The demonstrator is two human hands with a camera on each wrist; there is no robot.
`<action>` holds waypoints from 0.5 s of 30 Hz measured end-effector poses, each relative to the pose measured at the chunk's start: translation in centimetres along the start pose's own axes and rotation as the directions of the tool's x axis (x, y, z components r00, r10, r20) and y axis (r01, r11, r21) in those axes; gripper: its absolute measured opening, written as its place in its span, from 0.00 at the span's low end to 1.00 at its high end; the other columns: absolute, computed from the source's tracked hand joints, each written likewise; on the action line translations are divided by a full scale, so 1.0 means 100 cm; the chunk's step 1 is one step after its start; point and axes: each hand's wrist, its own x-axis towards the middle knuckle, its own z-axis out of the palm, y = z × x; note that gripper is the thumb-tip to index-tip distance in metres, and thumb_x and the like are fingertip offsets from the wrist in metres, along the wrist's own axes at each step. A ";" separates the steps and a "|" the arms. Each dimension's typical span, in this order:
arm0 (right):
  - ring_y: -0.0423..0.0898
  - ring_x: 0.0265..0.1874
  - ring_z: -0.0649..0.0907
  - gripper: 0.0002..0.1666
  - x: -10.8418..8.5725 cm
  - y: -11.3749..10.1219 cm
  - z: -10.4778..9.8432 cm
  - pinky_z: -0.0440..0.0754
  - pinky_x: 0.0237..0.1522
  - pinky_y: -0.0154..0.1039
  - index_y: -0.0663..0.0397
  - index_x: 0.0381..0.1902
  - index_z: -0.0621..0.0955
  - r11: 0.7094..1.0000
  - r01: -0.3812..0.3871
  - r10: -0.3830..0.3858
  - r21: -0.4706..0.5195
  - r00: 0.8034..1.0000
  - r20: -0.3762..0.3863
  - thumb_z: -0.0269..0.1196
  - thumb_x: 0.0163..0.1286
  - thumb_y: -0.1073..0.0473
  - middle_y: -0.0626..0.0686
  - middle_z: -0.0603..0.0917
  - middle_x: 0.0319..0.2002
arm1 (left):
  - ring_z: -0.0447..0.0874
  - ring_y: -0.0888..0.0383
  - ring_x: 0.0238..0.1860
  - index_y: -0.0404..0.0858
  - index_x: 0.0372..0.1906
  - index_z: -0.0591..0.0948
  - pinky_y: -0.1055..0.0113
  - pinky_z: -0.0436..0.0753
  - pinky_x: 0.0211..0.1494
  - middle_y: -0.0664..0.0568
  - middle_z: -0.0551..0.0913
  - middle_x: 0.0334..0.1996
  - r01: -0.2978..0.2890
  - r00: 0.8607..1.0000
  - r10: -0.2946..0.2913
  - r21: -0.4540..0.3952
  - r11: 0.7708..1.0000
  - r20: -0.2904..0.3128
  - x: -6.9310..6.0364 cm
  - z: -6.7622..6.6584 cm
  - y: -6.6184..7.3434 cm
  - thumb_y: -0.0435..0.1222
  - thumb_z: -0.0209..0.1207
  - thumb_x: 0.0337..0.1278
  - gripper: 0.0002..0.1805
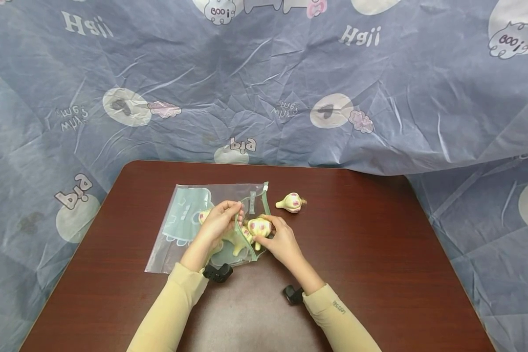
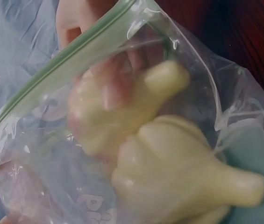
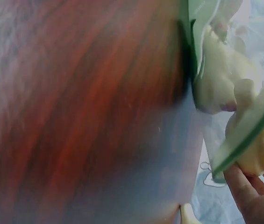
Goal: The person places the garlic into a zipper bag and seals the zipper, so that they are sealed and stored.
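A clear zip bag with a green zip edge lies on the table, its mouth facing right. My left hand pinches the upper edge of the mouth. With thumb and fingers, my right hand holds a garlic bulb at the opening. In the left wrist view, fingers touch one bulb seen through the plastic, beside another garlic bulb. The right wrist view has the held bulb partly behind the green zip edge. More bulbs inside the bag are partly hidden by my left hand.
One loose garlic bulb lies on the brown table, just right of the bag's mouth. A blue-grey printed cloth hangs behind the table and at its sides. Each wrist carries a black camera.
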 end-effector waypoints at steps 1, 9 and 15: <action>0.49 0.46 0.81 0.38 0.000 0.000 0.002 0.84 0.48 0.46 0.56 0.61 0.77 1.000 0.003 -0.003 0.000 1.000 0.009 0.77 0.54 0.54 0.57 0.80 0.53 | 0.74 0.64 0.30 0.32 0.46 0.71 0.76 0.77 0.35 0.55 0.76 0.30 0.001 1.000 -0.001 -0.001 1.000 0.002 0.000 0.000 0.000 0.34 0.49 0.75 0.08; 0.50 0.48 0.84 0.34 0.003 -0.001 0.016 0.85 0.48 0.41 0.58 0.61 0.77 0.999 0.038 -0.038 -0.014 0.998 0.046 0.75 0.57 0.57 0.58 0.82 0.52 | 0.75 0.65 0.31 0.32 0.47 0.72 0.77 0.78 0.36 0.56 0.76 0.30 0.001 1.000 -0.001 0.010 1.000 0.001 -0.002 0.002 -0.001 0.36 0.50 0.74 0.09; 0.53 0.52 0.84 0.30 0.007 -0.005 0.023 0.85 0.50 0.40 0.63 0.61 0.77 0.995 0.093 -0.090 -0.022 0.992 0.084 0.71 0.61 0.63 0.62 0.81 0.56 | 0.74 0.64 0.31 0.32 0.47 0.71 0.76 0.77 0.35 0.55 0.76 0.30 0.010 1.000 -0.009 -0.024 1.000 0.023 -0.002 0.003 0.000 0.35 0.49 0.75 0.09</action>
